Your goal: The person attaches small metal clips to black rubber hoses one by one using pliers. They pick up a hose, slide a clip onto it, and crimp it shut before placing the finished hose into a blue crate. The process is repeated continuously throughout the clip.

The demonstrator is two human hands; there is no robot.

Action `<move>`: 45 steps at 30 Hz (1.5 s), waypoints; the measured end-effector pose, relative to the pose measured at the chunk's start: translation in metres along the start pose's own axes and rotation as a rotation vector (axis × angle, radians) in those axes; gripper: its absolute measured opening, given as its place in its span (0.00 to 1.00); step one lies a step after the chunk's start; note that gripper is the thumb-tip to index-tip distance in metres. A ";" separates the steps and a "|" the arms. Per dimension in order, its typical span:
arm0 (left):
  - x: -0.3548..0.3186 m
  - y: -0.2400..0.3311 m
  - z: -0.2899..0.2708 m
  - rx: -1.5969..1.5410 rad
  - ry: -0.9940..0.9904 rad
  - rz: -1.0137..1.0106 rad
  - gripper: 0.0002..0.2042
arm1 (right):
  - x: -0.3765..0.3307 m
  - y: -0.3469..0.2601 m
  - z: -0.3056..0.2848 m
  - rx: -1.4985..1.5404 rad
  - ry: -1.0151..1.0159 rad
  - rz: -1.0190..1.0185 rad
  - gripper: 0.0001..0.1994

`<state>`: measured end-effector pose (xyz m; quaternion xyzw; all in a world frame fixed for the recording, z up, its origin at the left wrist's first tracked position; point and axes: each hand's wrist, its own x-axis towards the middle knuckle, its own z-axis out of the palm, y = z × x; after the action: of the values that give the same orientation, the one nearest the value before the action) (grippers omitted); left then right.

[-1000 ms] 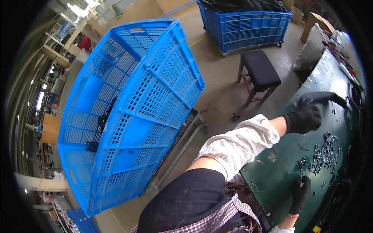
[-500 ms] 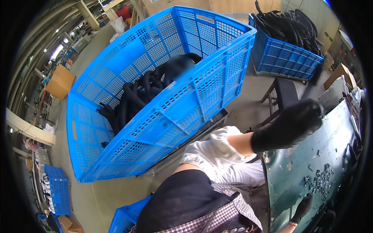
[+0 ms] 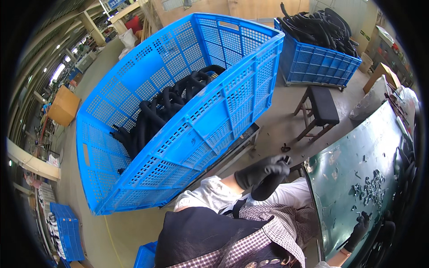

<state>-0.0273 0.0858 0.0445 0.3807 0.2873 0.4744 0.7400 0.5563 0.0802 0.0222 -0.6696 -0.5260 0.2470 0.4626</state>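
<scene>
My left hand [image 3: 261, 173], in a black glove below a white sleeve, is in front of my body, left of the table. Its fingers close round a short black curved tube [image 3: 267, 186], partly hidden by the glove. Over the near part of the green table [image 3: 330, 196] is my right hand [image 3: 359, 231], also black-gloved, its fingers curled. What it holds, if anything, I cannot make out. Just beyond it lies a heap of small clear or metallic pieces [image 3: 370, 190]. Black tubes [image 3: 404, 163] line the table's right edge.
A big blue mesh crate [image 3: 223, 105] at left holds black tubes [image 3: 161, 105]. A second blue crate [image 3: 317, 64], heaped with black tubes, stands at the back right. A dark stool [image 3: 322, 107] stands between that crate and the table. A cardboard box [image 3: 64, 106] is far left.
My left hand has drawn back from the table's far left corner toward my body. A blurred dark shape over the big crate is gone. My right hand has shifted slightly up and right in view.
</scene>
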 end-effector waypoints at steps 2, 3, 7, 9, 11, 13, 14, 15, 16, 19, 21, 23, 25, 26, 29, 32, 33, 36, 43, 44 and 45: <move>-0.004 -0.019 0.008 0.053 -0.118 -0.074 0.25 | -0.023 -0.037 0.013 0.043 -0.038 -0.021 0.13; 0.000 -0.029 0.010 0.155 -0.142 -0.053 0.26 | -0.034 -0.049 0.015 0.055 -0.048 -0.012 0.13; -0.006 -0.085 0.020 0.601 -0.046 0.049 0.28 | -0.077 -0.119 0.065 0.176 -0.077 0.172 0.12; -0.013 -0.083 0.026 0.637 -0.027 -0.115 0.28 | -0.094 -0.161 0.105 0.267 -0.147 0.179 0.11; -0.016 -0.083 0.026 0.743 -0.039 -0.095 0.29 | -0.102 -0.176 0.126 0.346 -0.260 0.314 0.11; -0.011 -0.074 0.035 0.819 -0.105 0.069 0.30 | -0.107 -0.175 0.140 0.418 -0.397 0.278 0.11; -0.007 -0.073 0.040 0.743 -0.124 0.077 0.31 | -0.110 -0.181 0.150 0.513 -0.384 0.293 0.12; -0.005 -0.067 0.045 0.799 -0.104 0.030 0.31 | -0.111 -0.181 0.156 0.584 -0.415 0.363 0.13; -0.005 -0.061 0.048 0.858 -0.076 -0.017 0.31 | -0.112 -0.182 0.161 0.641 -0.453 0.387 0.13; -0.004 -0.051 0.055 0.867 -0.122 0.046 0.30 | -0.117 -0.175 0.180 0.739 -0.519 0.502 0.13; -0.005 -0.051 0.054 0.882 -0.117 0.066 0.32 | -0.118 -0.172 0.188 0.727 -0.553 0.480 0.13; -0.007 -0.053 0.055 0.840 -0.089 -0.038 0.31 | -0.117 -0.176 0.189 0.686 -0.592 0.499 0.13; -0.008 -0.055 0.056 0.829 -0.073 -0.099 0.31 | -0.114 -0.183 0.191 0.653 -0.611 0.496 0.12; -0.009 -0.055 0.057 0.825 -0.064 -0.129 0.31 | -0.114 -0.181 0.192 0.664 -0.602 0.492 0.12; -0.007 -0.056 0.059 0.850 -0.080 -0.135 0.32 | -0.115 -0.171 0.197 0.722 -0.505 0.449 0.11; -0.004 -0.053 0.056 0.926 -0.111 -0.143 0.33 | -0.108 -0.170 0.188 0.534 -0.389 0.377 0.10; -0.003 -0.053 0.056 0.928 -0.120 -0.140 0.34 | -0.107 -0.160 0.186 0.396 -0.296 0.284 0.09; -0.003 -0.053 0.057 0.906 -0.121 -0.134 0.35 | -0.089 -0.148 0.169 -0.236 -0.057 -0.033 0.11; -0.001 -0.062 0.057 0.743 -0.177 -0.106 0.37 | -0.107 -0.169 0.189 -0.018 -0.401 -0.051 0.14; 0.000 -0.060 0.057 0.782 -0.214 -0.154 0.38 | -0.110 -0.174 0.196 0.052 -0.581 0.001 0.15; 0.002 -0.056 0.057 0.822 -0.252 -0.203 0.38 | -0.113 -0.172 0.203 0.014 -0.622 -0.045 0.14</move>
<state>0.0454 0.0561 0.0284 0.6681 0.3954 0.1956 0.5992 0.2717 0.0515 0.0647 -0.5470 -0.6553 0.4332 0.2893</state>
